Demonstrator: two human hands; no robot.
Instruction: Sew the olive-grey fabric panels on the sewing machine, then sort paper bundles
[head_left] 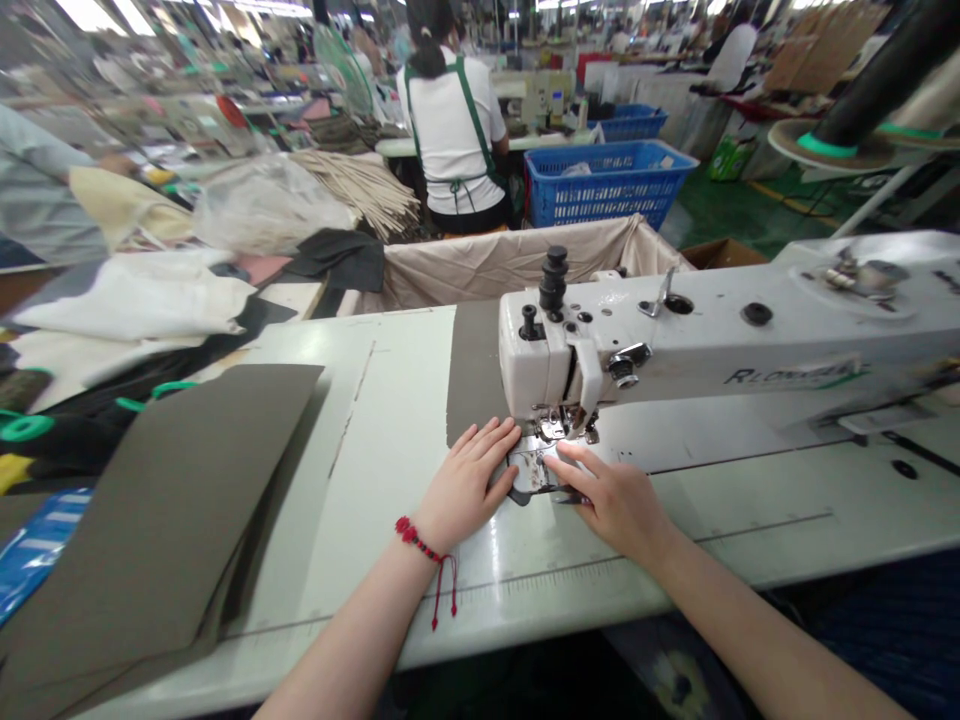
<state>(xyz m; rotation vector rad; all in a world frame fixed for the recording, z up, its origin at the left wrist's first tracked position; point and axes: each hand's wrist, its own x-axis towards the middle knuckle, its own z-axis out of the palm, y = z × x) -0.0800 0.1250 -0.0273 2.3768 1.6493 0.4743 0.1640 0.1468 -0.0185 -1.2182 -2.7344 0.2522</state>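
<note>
A white industrial sewing machine [645, 340] stands on the pale green table [382, 540]. Under its head, on the left, lies a flat dark grey-brown fabric panel [474, 370]. My left hand [469, 480] rests flat with its fingers stretched over the panel's near edge, beside the lit presser foot. A red and black cord bracelet [420, 540] circles that wrist. My right hand [611, 500] lies at the needle plate [531, 468], its index and middle fingers stretched toward the presser foot [553, 428]. I see nothing held in it.
A stack of grey-brown panels [172, 500] lies on the table's left side. Behind the table is a cloth-lined bin [465, 265]. Farther back, a person in a white shirt [457, 130] sits near a blue basket [607, 185]. Fabric pieces [135, 290] pile up at left.
</note>
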